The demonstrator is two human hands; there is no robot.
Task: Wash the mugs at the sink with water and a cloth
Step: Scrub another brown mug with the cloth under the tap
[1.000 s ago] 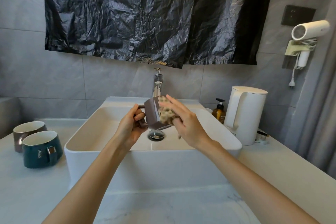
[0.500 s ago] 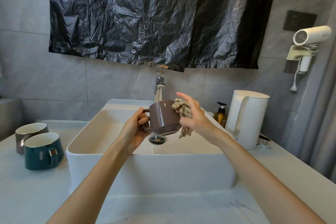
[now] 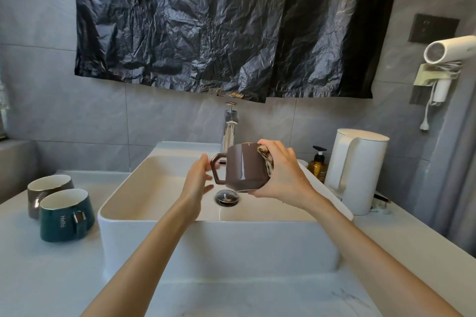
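Observation:
A brown mug [image 3: 242,167] is held upright above the white sink [image 3: 206,224], its handle pointing left. My right hand [image 3: 283,177] grips the mug's right side and base, pressing a beige patterned cloth [image 3: 266,159] against its wall. My left hand [image 3: 198,180] is just left of the handle with relaxed fingers, its thumb close to the handle's top. Two more mugs stand on the counter at the left: a dark green mug [image 3: 64,213] marked "Hello" and a brown mug [image 3: 49,185] behind it.
A chrome faucet [image 3: 230,126] rises behind the held mug and the drain plug [image 3: 226,197] lies below it. A white kettle [image 3: 358,170] and a soap bottle [image 3: 318,165] stand right of the sink. A hair dryer [image 3: 448,49] hangs on the right wall.
My left hand has let go of the handle and opened. My right hand has moved from wiping at the rim to gripping the mug's side with the cloth under it.

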